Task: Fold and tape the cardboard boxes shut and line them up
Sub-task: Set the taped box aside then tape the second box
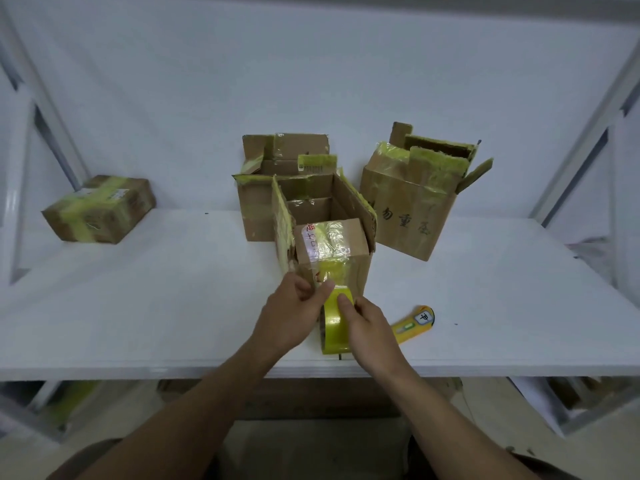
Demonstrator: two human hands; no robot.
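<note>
1. White table (138,306) stands before a plain white wall.
2. At far left, a sealed cardboard box (98,209) lies flat, with its long axis slanting from near-left to far-right.
3. In the middle, the front box (325,237) opens upward, and a second open box (284,181) stands directly behind it.
4. Left hand (294,313) pinches the tape end (341,292) at the front box's near wall.
5. Right hand (367,323) grips the yellow tape roll (334,323), which stands on edge.
6. Yellow utility knife (414,323) lies beside it, slanting far-right.
7. Third open box (415,199) opens upward at the right.
</note>
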